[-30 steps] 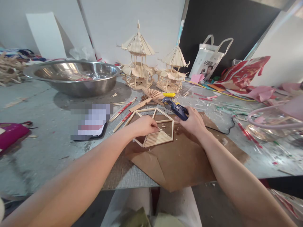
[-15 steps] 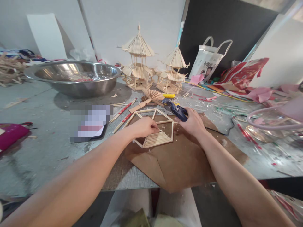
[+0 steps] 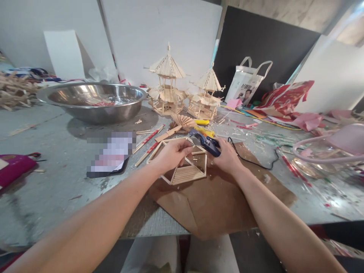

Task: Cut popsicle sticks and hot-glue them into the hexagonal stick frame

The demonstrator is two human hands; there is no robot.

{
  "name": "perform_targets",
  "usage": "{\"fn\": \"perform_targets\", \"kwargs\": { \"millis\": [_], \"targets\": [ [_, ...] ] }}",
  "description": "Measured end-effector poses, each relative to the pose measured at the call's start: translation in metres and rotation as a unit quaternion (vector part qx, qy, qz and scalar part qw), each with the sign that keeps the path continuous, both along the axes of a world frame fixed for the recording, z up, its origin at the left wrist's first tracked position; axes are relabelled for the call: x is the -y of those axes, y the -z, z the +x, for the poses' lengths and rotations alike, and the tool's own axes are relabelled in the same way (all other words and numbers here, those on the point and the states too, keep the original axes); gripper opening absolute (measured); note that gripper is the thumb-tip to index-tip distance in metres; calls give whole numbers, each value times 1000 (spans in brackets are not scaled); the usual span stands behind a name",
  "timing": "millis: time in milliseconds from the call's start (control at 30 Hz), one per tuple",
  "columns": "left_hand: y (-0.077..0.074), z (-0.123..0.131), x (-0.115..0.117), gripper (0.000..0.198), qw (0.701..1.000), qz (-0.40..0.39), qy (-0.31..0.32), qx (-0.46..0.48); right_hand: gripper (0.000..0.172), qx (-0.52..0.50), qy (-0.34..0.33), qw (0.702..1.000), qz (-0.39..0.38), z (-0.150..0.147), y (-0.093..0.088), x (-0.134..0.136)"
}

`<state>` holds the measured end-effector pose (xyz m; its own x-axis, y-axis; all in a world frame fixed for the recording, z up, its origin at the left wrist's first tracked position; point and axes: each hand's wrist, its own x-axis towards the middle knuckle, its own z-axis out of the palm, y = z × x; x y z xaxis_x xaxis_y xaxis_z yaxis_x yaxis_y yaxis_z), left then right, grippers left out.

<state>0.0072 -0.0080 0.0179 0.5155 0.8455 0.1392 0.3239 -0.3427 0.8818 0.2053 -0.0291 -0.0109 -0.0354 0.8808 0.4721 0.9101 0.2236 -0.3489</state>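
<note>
My left hand (image 3: 176, 153) is over a flat hexagonal frame of pale wooden sticks (image 3: 205, 167), its fingertips pinched together. Whatever lies between those fingers is too small to make out. My right hand (image 3: 227, 156) grips a dark blue hand cutter (image 3: 209, 144), whose head points left, just above the frame's far side and close to my left fingertips. One triangular section of the frame, nearest me, is filled with parallel sticks (image 3: 187, 174). Under the frame lies a brown sheet (image 3: 218, 204), with small offcuts scattered on it.
Two stick-built pagoda models (image 3: 168, 89) stand at the back, near a steel basin (image 3: 113, 113). A phone (image 3: 112, 155) lies left of the frame. Behind the cutter are a folded paper fan (image 3: 182, 120) and yellow objects (image 3: 202, 122). A black cable (image 3: 257, 165) runs right.
My left hand has lifted off the filled section and moved away from me, toward the cutter. The cutter and right hand have shifted slightly left. The camera view has tilted up a little.
</note>
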Motion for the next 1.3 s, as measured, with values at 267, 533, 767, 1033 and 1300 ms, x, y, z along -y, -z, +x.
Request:
{"fn": "perform_targets", "kwargs": {
  "millis": [267,533,767,1033,1300],
  "targets": [
    [4,0,-1,12,997,-9,-22,70,46,27,-54,998,-1,-5,0,3],
    [5,0,0,12,997,-17,-36,61,45,42,-57,997,-3,-6,0,3],
    [6,-1,1,15,999,7,-42,27,45,65,-24,998,-12,-8,-2,6],
    [4,-2,1,16,999,20,-47,-4,42,92,9,995,-38,-9,-3,6],
    [3,-1,0,17,999,25,-45,0,30,116,40,988,-95,-12,-7,8]
  ]
}}
